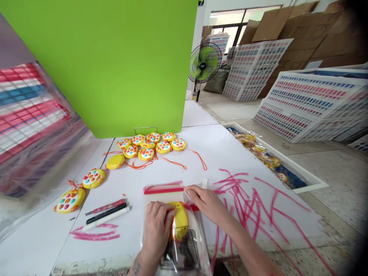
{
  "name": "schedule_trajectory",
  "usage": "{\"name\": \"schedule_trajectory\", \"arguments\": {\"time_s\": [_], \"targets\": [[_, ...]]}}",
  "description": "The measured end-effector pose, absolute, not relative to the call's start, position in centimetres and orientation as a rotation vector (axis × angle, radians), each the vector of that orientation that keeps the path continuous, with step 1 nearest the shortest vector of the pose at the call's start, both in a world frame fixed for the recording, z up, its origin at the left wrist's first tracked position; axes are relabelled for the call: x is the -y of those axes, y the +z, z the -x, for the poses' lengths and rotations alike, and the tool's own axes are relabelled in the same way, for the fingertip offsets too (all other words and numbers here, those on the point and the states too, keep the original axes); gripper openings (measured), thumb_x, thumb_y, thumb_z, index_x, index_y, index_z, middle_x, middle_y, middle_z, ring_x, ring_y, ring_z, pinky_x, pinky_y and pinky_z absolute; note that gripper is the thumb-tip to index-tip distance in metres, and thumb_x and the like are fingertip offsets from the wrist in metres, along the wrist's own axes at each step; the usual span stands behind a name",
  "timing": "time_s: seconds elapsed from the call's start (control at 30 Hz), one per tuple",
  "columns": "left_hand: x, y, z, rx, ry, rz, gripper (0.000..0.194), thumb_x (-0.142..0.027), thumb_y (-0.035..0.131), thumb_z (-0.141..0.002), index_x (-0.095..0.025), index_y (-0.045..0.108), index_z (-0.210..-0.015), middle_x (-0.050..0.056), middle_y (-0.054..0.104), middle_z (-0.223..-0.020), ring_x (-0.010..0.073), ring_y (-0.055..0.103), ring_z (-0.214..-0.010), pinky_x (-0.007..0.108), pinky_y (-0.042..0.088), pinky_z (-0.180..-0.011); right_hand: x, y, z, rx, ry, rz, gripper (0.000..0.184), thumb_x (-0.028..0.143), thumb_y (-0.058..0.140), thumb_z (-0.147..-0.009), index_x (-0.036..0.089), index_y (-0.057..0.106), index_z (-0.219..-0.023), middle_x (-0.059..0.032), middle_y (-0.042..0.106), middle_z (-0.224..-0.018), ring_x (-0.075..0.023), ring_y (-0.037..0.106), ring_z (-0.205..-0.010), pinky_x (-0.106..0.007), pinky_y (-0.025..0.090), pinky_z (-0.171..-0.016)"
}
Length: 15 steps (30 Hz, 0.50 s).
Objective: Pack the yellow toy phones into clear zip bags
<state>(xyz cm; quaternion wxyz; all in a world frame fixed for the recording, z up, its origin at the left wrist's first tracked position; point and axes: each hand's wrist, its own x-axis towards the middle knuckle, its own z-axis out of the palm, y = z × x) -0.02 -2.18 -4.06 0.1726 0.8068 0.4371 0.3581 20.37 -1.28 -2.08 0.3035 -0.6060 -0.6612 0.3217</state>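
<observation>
A clear plastic bag (149, 197) with a red strip along its top lies at the table's front edge. My left hand (156, 228) is closed with its fingers curled around a yellow animal-shaped toy (181, 219) at the bag. A dark flat rectangle (182, 253) shows through the plastic below the toy. At the bag's upper right corner, the fingertips of my right hand (204, 200) are pinched together on the plastic edge. A red strip (194, 207) shows beside that hand, partly covered.
Several yellow toys with coloured buttons (146, 154) and orange cords lie before a green board (120, 69). Pens (106, 213) rest at left. Pink strips (244, 207) are scattered at right. A white crate of bagged toys (310, 186) stands right of the table; a fan (202, 65) stands behind.
</observation>
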Motion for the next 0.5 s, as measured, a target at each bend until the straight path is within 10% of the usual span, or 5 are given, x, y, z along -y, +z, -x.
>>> {"name": "schedule_trajectory", "arguments": {"time_s": [0.5], "targets": [[1.5,-2.2,-0.3,-1.255,0.794,-1.965,0.014,-0.024,0.046,-0.090,-0.021,0.053,-0.078,0.008,0.066,-0.103,0.0228,0.058,-0.101,0.039,0.046,-0.086,2.7,-1.0,-18.1,1.830,0.932,1.581,0.044,0.023,0.031,-0.093,0.025,0.044,-0.136,-0.0023,0.068,-0.076,-0.0163,0.061,-0.067,-0.027,0.042,-0.063]]}}
